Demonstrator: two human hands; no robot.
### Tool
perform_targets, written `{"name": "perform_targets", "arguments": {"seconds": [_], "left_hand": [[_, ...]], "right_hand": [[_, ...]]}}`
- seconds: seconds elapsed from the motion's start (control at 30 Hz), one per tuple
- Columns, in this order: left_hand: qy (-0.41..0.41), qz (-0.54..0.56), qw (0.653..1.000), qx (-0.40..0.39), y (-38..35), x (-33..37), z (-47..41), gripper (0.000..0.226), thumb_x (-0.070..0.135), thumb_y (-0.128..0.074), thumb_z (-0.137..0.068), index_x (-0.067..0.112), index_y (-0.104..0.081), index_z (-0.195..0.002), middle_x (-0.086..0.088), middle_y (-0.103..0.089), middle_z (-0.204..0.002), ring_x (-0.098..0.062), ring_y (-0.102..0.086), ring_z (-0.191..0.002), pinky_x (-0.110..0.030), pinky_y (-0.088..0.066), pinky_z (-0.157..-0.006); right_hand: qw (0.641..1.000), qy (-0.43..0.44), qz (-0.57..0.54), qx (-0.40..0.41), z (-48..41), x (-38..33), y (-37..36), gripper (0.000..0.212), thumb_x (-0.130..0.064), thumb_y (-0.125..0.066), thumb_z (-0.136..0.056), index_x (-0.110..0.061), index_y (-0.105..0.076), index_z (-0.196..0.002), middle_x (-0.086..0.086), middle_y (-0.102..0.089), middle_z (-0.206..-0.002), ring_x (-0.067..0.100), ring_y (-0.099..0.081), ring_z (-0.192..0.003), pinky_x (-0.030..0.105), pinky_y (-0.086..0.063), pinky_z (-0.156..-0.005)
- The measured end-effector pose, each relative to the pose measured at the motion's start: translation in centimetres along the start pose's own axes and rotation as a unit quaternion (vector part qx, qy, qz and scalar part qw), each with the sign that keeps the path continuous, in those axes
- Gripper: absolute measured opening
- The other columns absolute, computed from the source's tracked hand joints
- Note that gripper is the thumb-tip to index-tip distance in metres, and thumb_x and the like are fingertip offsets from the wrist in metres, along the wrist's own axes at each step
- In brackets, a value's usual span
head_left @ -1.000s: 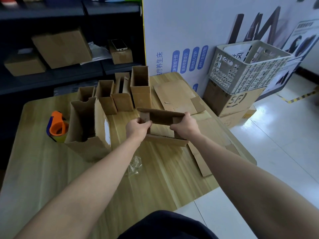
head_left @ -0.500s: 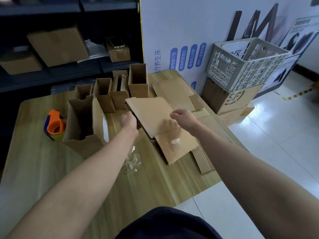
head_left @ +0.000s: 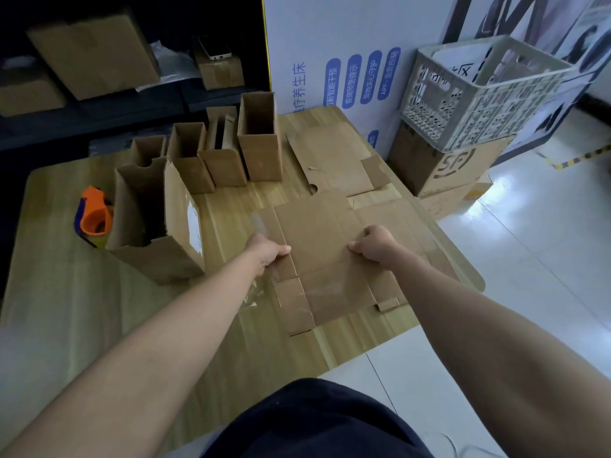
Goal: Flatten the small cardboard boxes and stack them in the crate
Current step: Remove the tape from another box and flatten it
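Note:
A flattened cardboard box (head_left: 317, 246) lies spread on the wooden table (head_left: 66, 292) in front of me. My left hand (head_left: 267, 251) grips its left flap, thumb on top. My right hand (head_left: 375, 242) has curled fingers on the right part of the sheet; whether it pinches an edge I cannot tell. Another flattened box (head_left: 334, 157) lies farther back. Several open small boxes (head_left: 261, 140) stand upright in a row at the back. The grey plastic crate (head_left: 482, 90) sits to the right on stacked cartons.
A larger open box (head_left: 155, 223) stands at my left, with an orange tape dispenser (head_left: 94, 214) beside it. Clear tape scraps (head_left: 251, 295) lie near the left flap. A brown carton (head_left: 439, 166) under the crate stands on the white floor. Dark shelves with boxes are behind.
The box that I held upright a second ago has been opened out and now lies flat on the table under both hands.

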State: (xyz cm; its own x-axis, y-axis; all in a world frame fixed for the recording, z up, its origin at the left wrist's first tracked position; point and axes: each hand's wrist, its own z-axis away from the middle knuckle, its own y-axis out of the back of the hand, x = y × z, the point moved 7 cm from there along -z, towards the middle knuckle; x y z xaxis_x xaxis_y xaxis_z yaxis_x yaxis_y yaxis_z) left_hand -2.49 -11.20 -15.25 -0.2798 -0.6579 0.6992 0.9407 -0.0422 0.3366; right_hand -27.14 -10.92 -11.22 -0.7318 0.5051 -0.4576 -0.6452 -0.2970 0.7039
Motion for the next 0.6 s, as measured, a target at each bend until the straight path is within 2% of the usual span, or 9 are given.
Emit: {"name": "perform_targets", "arguments": {"seconds": [0.07, 0.13, 0.2, 0.23, 0.27, 0.33, 0.43, 0.5, 0.6], "left_hand": [[-0.007, -0.033, 0.999, 0.017, -0.7, -0.6, -0.3, 0.054, 0.010, -0.080, -0.072, -0.003, -0.053, -0.116, -0.017, -0.060, -0.122, -0.028, -0.059, -0.106, -0.033, -0.047, -0.087], [0.008, -0.055, 0.998, 0.004, -1.6, -1.2, -0.5, 0.067, 0.009, -0.080, -0.072, 0.001, -0.045, -0.128, -0.016, -0.053, -0.131, -0.029, -0.054, -0.116, -0.033, -0.043, -0.092], [0.040, -0.046, 0.997, -0.036, -3.0, -2.0, -0.4, 0.095, 0.005, -0.078, -0.074, 0.011, -0.018, -0.148, -0.011, -0.039, -0.146, -0.028, -0.045, -0.126, -0.039, -0.040, -0.101], [0.051, -0.050, 0.996, -0.050, -3.6, -2.3, -0.3, 0.105, 0.003, -0.076, -0.075, 0.015, -0.005, -0.151, -0.009, -0.031, -0.151, -0.028, -0.041, -0.131, -0.041, -0.038, -0.104], [0.051, -0.062, 0.996, -0.049, -4.0, -2.4, -0.4, 0.108, 0.003, -0.076, -0.076, 0.016, 0.000, -0.152, -0.009, -0.026, -0.154, -0.028, -0.037, -0.133, -0.041, -0.036, -0.106], [0.036, -0.087, 0.995, -0.020, -4.6, -2.3, -0.6, 0.098, 0.004, -0.077, -0.076, 0.007, -0.012, -0.149, -0.012, -0.032, -0.150, -0.027, -0.039, -0.132, -0.033, -0.037, -0.103], [0.023, -0.108, 0.994, 0.022, -5.7, -1.6, -0.5, 0.066, 0.008, -0.077, -0.076, 0.001, -0.039, -0.130, -0.015, -0.050, -0.132, -0.027, -0.050, -0.118, -0.028, -0.038, -0.084], [0.009, -0.107, 0.994, 0.017, -7.3, -0.7, -0.7, 0.060, 0.008, -0.077, -0.076, 0.001, -0.042, -0.125, -0.016, -0.052, -0.130, -0.027, -0.051, -0.117, -0.030, -0.040, -0.091], [-0.011, -0.116, 0.993, 0.000, -10.4, 0.9, -1.1, 0.062, 0.009, -0.076, -0.077, 0.002, -0.041, -0.127, -0.015, -0.049, -0.133, -0.029, -0.048, -0.120, -0.034, -0.039, -0.097]], "right_hand": [[0.999, -0.008, 0.031, -0.012, -0.4, 1.2, -0.6, 0.058, -0.035, -0.058, -0.093, 0.002, -0.041, -0.135, 0.017, -0.051, -0.130, 0.032, -0.052, -0.118, 0.038, -0.046, -0.093], [0.999, -0.002, 0.040, -0.012, -0.8, 2.1, -1.0, 0.056, -0.030, -0.060, -0.093, 0.002, -0.041, -0.135, 0.018, -0.050, -0.131, 0.033, -0.051, -0.119, 0.037, -0.045, -0.095], [0.999, 0.007, 0.045, -0.004, -1.2, 2.8, -1.2, 0.055, -0.024, -0.061, -0.092, 0.001, -0.041, -0.136, 0.018, -0.050, -0.132, 0.033, -0.050, -0.120, 0.036, -0.043, -0.095], [0.999, 0.010, 0.046, -0.003, -1.5, 3.1, -1.3, 0.053, -0.022, -0.061, -0.091, 0.001, -0.041, -0.135, 0.018, -0.050, -0.132, 0.033, -0.050, -0.119, 0.034, -0.043, -0.094], [0.999, 0.013, 0.050, -0.004, -1.7, 3.4, -1.4, 0.052, -0.021, -0.061, -0.091, 0.001, -0.042, -0.134, 0.018, -0.051, -0.131, 0.032, -0.051, -0.119, 0.034, -0.043, -0.093], [0.998, 0.014, 0.058, -0.006, -2.3, 4.1, -1.5, 0.050, -0.020, -0.061, -0.090, 0.000, -0.044, -0.133, 0.017, -0.053, -0.129, 0.032, -0.052, -0.117, 0.033, -0.044, -0.091], [0.999, 0.004, 0.034, 0.014, -3.3, 5.3, -0.6, 0.042, -0.015, -0.055, -0.092, 0.000, -0.045, -0.130, 0.018, -0.055, -0.126, 0.033, -0.054, -0.115, 0.033, -0.044, -0.088], [0.999, -0.010, 0.008, 0.034, -4.1, 6.3, 0.8, 0.038, -0.012, -0.052, -0.093, 0.000, -0.046, -0.128, 0.019, -0.055, -0.125, 0.034, -0.054, -0.114, 0.033, -0.044, -0.085], [0.998, -0.030, -0.012, 0.055, -5.3, 8.2, 3.5, 0.036, -0.012, -0.050, -0.093, -0.001, -0.046, -0.127, 0.018, -0.055, -0.124, 0.034, -0.054, -0.112, 0.035, -0.045, -0.086]]}}
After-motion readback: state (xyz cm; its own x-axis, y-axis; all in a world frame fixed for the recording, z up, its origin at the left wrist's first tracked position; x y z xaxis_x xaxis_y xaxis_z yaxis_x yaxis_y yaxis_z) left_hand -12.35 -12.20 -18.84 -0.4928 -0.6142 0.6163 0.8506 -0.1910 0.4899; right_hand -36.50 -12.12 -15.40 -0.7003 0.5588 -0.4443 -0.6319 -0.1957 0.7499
